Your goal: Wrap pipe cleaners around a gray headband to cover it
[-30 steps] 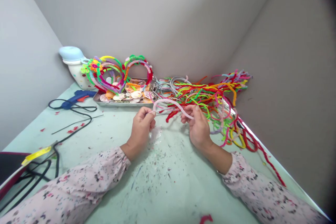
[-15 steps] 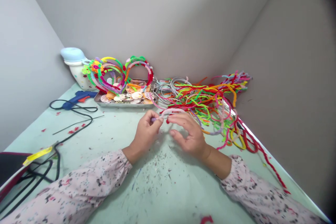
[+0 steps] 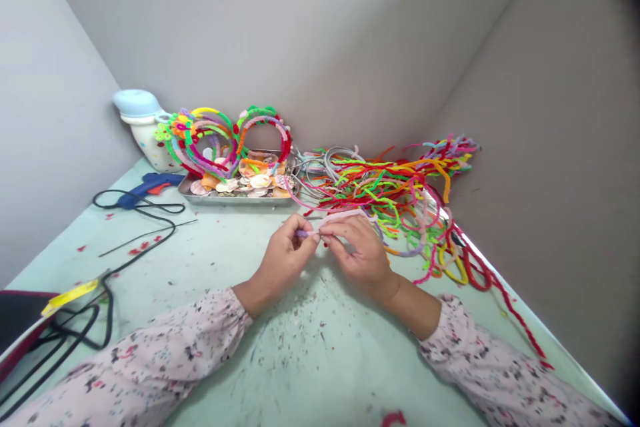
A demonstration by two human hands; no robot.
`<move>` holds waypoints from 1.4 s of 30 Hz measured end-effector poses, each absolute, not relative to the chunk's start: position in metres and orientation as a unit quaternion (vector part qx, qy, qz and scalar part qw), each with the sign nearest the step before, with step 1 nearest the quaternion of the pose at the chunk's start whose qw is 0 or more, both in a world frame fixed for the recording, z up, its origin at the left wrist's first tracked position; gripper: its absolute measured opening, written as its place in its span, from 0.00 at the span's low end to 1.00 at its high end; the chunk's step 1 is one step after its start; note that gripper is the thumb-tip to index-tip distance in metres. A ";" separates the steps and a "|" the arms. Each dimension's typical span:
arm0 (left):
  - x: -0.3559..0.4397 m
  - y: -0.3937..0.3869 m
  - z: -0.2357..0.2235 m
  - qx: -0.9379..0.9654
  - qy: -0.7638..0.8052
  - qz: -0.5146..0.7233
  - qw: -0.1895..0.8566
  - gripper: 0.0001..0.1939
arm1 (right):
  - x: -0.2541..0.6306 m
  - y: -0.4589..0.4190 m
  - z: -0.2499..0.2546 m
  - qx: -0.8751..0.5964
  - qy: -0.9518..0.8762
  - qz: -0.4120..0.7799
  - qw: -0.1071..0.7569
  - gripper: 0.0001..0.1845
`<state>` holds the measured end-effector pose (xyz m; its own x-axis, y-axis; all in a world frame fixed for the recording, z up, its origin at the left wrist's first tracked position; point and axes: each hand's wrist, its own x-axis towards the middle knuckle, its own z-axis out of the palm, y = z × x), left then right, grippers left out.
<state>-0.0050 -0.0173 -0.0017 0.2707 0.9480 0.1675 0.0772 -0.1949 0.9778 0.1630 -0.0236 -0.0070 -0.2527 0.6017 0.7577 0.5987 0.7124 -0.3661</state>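
Note:
My left hand (image 3: 285,259) and my right hand (image 3: 361,251) meet over the middle of the pale green table (image 3: 260,353). Both pinch a pale pink pipe cleaner (image 3: 345,215) that arcs between them; the left fingers hold its purple-tinted end, the right fingertips press against it right beside them. A big pile of coloured pipe cleaners (image 3: 395,197) lies just behind the right hand.
A metal tray (image 3: 235,197) of shells stands at the back, with finished pipe-cleaner headbands (image 3: 225,137) leaning behind it. A blue glue gun (image 3: 150,183) and its black cable (image 3: 135,213) lie at the left, next to a white jar (image 3: 145,127). Grey walls close the corner.
The hands, apart a second ago with the pink pipe cleaner stretched between them, have come together. The right hand moved left until its fingertips meet the left hand's pinch.

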 end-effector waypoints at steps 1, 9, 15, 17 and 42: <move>-0.005 -0.017 -0.002 0.631 0.402 0.446 0.491 0.08 | 0.163 -0.023 -0.007 -0.377 -0.792 0.000 0.481 0.07; -0.006 -0.017 -0.004 0.619 0.390 0.444 0.517 0.06 | 0.165 -0.023 -0.010 -0.380 -0.796 -0.038 0.469 0.08; -0.006 -0.017 -0.004 0.621 0.388 0.442 0.518 0.07 | 0.166 -0.023 -0.010 -0.385 -0.795 -0.042 0.467 0.09; -0.006 -0.017 -0.005 0.625 0.387 0.442 0.514 0.07 | 0.166 -0.023 -0.010 -0.385 -0.794 -0.038 0.469 0.09; -0.006 -0.018 -0.006 0.621 0.380 0.451 0.517 0.09 | 0.162 -0.025 -0.002 -0.400 -0.783 0.081 0.469 0.07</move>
